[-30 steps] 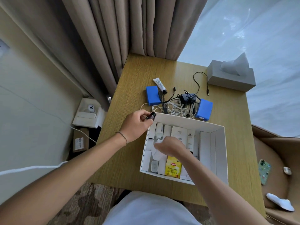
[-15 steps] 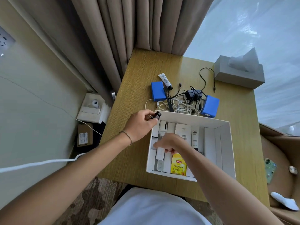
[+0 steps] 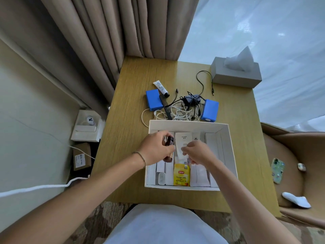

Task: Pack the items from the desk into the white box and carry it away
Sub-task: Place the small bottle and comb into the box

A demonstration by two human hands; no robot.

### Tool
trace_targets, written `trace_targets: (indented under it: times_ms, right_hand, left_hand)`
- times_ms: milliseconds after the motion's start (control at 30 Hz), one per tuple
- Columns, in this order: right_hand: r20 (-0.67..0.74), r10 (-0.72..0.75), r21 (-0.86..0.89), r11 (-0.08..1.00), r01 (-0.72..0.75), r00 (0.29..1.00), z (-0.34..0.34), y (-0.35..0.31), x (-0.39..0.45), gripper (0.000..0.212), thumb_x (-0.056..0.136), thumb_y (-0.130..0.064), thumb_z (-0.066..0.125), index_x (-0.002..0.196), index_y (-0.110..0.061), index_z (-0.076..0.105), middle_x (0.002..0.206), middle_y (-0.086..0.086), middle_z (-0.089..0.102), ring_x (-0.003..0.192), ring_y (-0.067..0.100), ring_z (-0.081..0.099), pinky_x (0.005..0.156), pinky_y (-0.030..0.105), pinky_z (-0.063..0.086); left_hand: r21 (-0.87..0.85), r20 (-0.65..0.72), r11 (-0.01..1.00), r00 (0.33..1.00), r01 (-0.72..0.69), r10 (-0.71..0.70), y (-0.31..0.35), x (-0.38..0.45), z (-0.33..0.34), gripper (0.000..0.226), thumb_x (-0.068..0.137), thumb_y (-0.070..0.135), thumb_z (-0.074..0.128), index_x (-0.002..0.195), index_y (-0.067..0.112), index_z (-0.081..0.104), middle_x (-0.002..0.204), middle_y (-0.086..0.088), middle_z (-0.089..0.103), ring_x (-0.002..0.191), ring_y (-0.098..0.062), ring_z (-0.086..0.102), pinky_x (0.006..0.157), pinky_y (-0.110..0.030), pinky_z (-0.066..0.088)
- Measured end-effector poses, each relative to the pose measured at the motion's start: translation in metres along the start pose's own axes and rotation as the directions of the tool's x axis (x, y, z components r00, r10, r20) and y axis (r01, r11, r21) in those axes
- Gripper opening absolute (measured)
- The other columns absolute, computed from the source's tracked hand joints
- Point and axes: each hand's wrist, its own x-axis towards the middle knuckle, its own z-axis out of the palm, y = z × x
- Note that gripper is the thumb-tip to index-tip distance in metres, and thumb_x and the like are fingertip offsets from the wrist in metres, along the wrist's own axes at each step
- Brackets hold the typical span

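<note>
Nearest me, the white box [image 3: 230, 155] on the wooden desk [image 3: 126, 155] holds white cartons and a yellow Lipton tea packet [image 3: 181, 175] at its 6 o'clock edge. Over it my left hand [image 3: 154, 150] grips a small brown bottle [image 3: 169, 149]; my right hand [image 3: 197, 152] hovers loosely curled, holding nothing I can make out. Beyond, at 12 o'clock, lie tangled cables [image 3: 179, 113], two blue boxes [image 3: 154, 102], a black comb [image 3: 165, 107], a tube [image 3: 161, 86], then a tissue box [image 3: 235, 74] and curtains [image 3: 105, 41].

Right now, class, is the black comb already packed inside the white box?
No, the black comb lies on the desk beyond the white box, among the tangled cables.
</note>
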Motion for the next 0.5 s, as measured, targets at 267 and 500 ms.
trace_targets:
  times_ms: [267, 500]
  right_hand:
    - [-0.092, 0.032, 0.133, 0.991, -0.02, 0.995, -0.035, 0.026, -0.024, 0.022, 0.096, -0.024, 0.06, 0.091, -0.007, 0.074, 0.065, 0.002, 0.065, 0.059, 0.018, 0.061, 0.064, 0.037, 0.054]
    - [-0.284, -0.026, 0.078, 0.996, 0.05, 0.958, -0.058, 0.043, -0.035, 0.019, 0.094, -0.027, 0.057, 0.093, -0.017, 0.073, 0.08, -0.002, 0.07, 0.077, 0.019, 0.068, 0.068, 0.035, 0.057]
  left_hand:
    - [0.182, 0.188, 0.98, 0.975, 0.085, -0.119, 0.0, 0.018, 0.076, 0.037, 0.083, 0.043, 0.073, 0.114, 0.029, 0.058, 0.082, 0.011, 0.065, 0.081, -0.012, 0.066, 0.077, -0.033, 0.056]
    - [0.06, 0.077, 0.988, 0.986, 0.142, -0.146, 0.019, 0.035, 0.106, 0.025, 0.09, 0.042, 0.064, 0.113, 0.031, 0.061, 0.079, 0.005, 0.069, 0.063, -0.012, 0.066, 0.054, -0.025, 0.051]
